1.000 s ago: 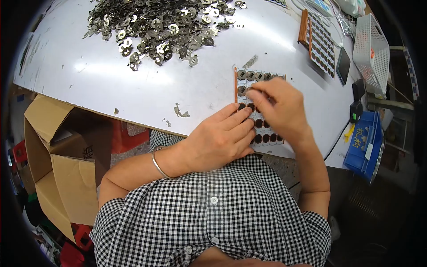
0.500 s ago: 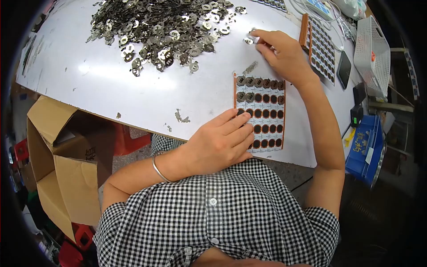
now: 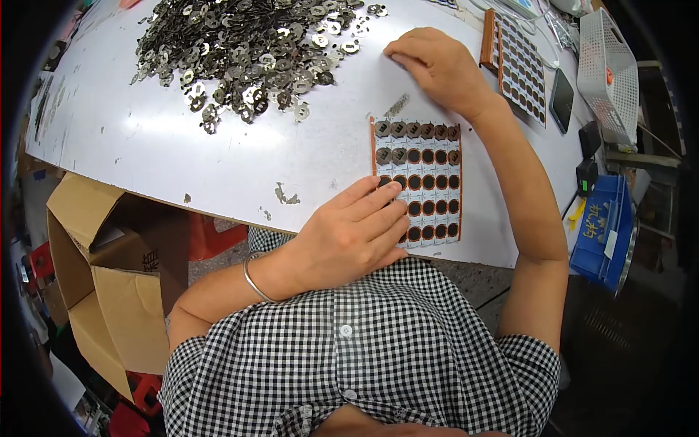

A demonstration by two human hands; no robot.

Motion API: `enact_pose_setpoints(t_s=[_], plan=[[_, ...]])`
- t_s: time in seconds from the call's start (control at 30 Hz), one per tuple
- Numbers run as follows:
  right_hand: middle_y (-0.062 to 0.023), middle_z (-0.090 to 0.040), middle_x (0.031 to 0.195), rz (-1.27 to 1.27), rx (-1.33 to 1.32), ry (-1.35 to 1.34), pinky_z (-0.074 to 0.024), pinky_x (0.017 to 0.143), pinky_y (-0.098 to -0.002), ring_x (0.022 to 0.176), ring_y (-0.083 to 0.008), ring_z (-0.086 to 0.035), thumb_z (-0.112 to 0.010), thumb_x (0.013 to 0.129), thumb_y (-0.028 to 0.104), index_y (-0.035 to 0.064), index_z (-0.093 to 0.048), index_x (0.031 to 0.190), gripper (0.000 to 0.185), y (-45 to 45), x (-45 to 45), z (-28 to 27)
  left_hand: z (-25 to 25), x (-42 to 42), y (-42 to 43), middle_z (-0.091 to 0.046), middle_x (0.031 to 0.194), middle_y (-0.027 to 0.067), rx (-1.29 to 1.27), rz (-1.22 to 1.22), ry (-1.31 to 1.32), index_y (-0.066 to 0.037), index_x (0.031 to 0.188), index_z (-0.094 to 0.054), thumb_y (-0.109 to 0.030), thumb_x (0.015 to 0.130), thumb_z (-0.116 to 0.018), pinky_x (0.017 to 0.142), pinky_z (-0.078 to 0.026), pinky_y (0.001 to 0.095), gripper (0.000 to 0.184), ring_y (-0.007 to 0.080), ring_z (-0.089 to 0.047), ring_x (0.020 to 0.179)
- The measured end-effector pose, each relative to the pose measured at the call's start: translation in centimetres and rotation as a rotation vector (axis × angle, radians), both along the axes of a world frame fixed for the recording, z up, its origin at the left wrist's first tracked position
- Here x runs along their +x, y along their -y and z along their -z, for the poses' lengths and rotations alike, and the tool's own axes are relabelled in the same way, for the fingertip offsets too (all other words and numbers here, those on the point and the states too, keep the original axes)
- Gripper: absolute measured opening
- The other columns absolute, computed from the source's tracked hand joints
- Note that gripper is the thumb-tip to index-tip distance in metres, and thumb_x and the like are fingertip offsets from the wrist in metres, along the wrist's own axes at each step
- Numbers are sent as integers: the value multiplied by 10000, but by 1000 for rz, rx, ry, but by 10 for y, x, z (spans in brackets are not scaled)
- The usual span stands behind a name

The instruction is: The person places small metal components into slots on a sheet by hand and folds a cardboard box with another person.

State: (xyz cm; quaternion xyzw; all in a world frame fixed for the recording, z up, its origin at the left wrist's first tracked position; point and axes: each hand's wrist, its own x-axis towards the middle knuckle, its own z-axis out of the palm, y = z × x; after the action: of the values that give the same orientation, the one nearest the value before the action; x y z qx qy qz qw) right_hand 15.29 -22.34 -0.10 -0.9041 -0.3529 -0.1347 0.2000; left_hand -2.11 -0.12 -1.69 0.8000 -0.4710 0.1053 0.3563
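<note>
My left hand (image 3: 353, 237) lies flat, fingers stretched, over the left edge of a panel (image 3: 428, 169) of round black cells ringed in orange. Grey metal discs (image 3: 411, 130) cover the panel's top row and a few places in the second row. Beyond the panel, just above the table, my right hand (image 3: 440, 69) has thumb and fingers pinched together. Whatever is between those fingertips is hidden. To the left of it spreads a large heap of loose metal discs (image 3: 240, 54).
Stacked panels (image 3: 517, 69), a phone (image 3: 561, 102) and a white perforated basket (image 3: 606, 80) are at the right of the table (image 3: 145, 160). A blue bin (image 3: 603, 233) stands beyond its right edge. An open cardboard box (image 3: 124, 291) sits at lower left.
My right hand has moved slightly left and away from me, and its fingers have closed. Loose metal pieces seen by its fingertips no longer show. My left hand stays on the panel.
</note>
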Motion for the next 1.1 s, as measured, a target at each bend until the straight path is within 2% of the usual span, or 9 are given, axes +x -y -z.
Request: enact_pose_setpoints(t_s=[0.07, 0.17, 0.27, 0.37, 0.5, 0.8, 0.9, 1.0, 1.1], plan=[[-41, -736, 913, -17, 105, 139, -544, 762, -348, 868, -217, -682, -661, 910, 134, 99, -753, 1023, 149, 5, 6, -3, 0, 1, 0, -688, 1155, 113, -11, 1, 3, -19, 1067, -713, -298, 755, -822, 1054, -496, 484, 432, 304, -640, 1184], [-12, -688, 774, 249, 340, -282, -500, 656, -280, 714, -120, -626, -683, 904, 135, 43, -735, 970, 124, 12, -21, -24, 0, 0, -1, -692, 1146, 113, 10, -1, 6, -17, 1058, -716, -304, 763, -813, 1053, -497, 483, 423, 303, -643, 1179], [22, -629, 720, 296, 388, -837, -447, 612, -219, 658, -43, -536, -692, 901, 128, 10, -722, 948, 130, 14, -69, -42, 0, 1, 1, -694, 1139, 113, 24, 2, 11, -16, 1047, -720, -307, 770, -806, 1053, -497, 482, 410, 303, -644, 1177], [34, -602, 714, 296, 298, -980, -431, 603, -197, 666, -26, -521, -700, 893, 118, 2, -716, 952, 132, 10, -102, -48, -1, 1, 1, -696, 1136, 112, 33, -2, 16, -16, 1042, -724, -305, 775, -803, 1053, -495, 482, 401, 304, -644, 1177], [2, -641, 706, 372, 396, -814, -453, 587, -238, 635, -57, -536, -694, 891, 119, -1, -715, 954, 137, 7, -116, -31, 1, 0, 2, -697, 1134, 112, 28, -1, 16, -15, 1043, -727, -298, 781, -801, 1056, -492, 483, 392, 303, -643, 1180], [-109, -681, 762, 361, 191, -691, -490, 610, -302, 632, -173, -613, -703, 866, 134, -7, -711, 945, 162, -9, -126, -36, -2, 0, 1, -694, 1130, 109, 38, 0, 20, -17, 1039, -727, -296, 786, -799, 1050, -496, 480, 383, 305, -638, 1187], [-111, -692, 819, 400, 191, -471, -506, 655, -322, 688, -225, -638, -725, 859, 138, 14, -724, 953, 156, -11, -133, -29, -2, 1, 1, -694, 1132, 110, 29, 3, 17, -17, 1038, -728, -298, 791, -796, 1051, -496, 485, 380, 304, -639, 1186], [-98, -689, 855, 401, 217, -401, -515, 690, -341, 767, -244, -651, -761, 833, 126, 28, -736, 960, 162, -8, -140, -20, -1, 0, 1, -696, 1131, 110, 25, 0, 18, -18, 1037, -728, -301, 796, -794, 1049, -499, 488, 377, 304, -639, 1185], [-85, -685, 888, 298, 174, -124, -511, 699, -347, 820, -241, -633, -792, 804, 109, 31, -744, 980, 199, -4, -148, -6, -1, 0, 2, -697, 1131, 108, 31, -3, 20, -18, 1039, -728, -305, 796, -795, 1047, -500, 491, 381, 306, -640, 1184]])
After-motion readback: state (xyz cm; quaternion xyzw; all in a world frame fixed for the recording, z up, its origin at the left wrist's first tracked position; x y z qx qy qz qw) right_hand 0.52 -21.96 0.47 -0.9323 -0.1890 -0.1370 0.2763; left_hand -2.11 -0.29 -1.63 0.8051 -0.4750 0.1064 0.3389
